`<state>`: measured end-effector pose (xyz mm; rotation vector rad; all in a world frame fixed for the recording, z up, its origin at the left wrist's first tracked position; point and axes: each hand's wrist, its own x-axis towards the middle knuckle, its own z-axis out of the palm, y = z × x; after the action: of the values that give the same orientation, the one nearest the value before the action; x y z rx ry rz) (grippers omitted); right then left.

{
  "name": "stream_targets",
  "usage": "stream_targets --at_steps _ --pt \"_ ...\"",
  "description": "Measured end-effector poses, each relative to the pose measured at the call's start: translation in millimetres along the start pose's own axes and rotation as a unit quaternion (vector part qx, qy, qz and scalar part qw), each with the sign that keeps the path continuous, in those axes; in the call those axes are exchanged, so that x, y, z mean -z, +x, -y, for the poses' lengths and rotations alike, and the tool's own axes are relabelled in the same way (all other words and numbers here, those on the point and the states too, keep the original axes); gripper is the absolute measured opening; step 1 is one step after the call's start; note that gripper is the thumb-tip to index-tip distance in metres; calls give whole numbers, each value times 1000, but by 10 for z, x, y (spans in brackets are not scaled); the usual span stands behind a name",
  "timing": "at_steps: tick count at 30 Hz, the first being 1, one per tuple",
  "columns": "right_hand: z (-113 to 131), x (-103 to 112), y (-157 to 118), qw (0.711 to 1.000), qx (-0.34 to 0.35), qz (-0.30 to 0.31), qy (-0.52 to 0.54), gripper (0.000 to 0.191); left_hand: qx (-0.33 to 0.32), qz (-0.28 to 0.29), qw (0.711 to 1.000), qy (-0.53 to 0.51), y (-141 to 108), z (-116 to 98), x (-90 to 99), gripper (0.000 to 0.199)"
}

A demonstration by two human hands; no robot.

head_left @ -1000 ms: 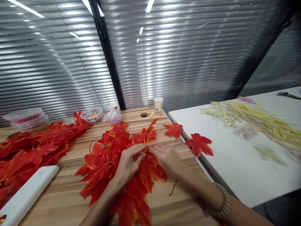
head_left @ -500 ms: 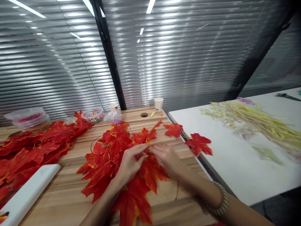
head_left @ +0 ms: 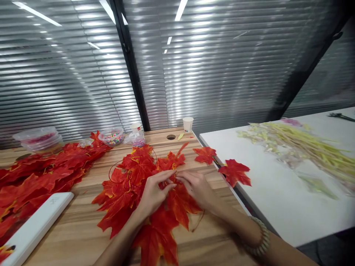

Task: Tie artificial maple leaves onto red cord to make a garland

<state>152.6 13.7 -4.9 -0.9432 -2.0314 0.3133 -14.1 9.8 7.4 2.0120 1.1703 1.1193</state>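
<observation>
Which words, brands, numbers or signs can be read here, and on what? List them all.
None can be read.
Right paper cup: small printed mark, too small.
Left paper cup: red mark, too small.
Long white object: faint grey mark, too blurred.

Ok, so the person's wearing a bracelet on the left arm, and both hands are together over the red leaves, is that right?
Not quite: the head view shows the bracelet on the right arm, not the left. The rest holds: the left hand and right hand are together over the red leaves.
</observation>
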Motion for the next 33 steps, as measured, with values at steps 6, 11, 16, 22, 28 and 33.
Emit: stream_targets --at_steps 6,11,16,22,28,33 --pt "50 13 5 999 -34 8 20 18 -1 2 1000 -24 -22 -50 -31 38" --pt "103 19 32 995 -65 17 75 18 -25 -11 1000 9 -39 -71 -21 37" --pt "108 38 54 986 -98 -44 127 17 -118 4 990 80 -37 -237 116 40" --pt "14 46 51 957 -172 -175 157 25 -33 -174 960 217 124 -194 756 30" --pt "-21 74 73 931 -202 -220 208 26 151 -37 973 170 112 228 1328 34" --pt "-121 195 110 904 -228 -303 195 25 183 -33 982 30 92 -3 1729 33"
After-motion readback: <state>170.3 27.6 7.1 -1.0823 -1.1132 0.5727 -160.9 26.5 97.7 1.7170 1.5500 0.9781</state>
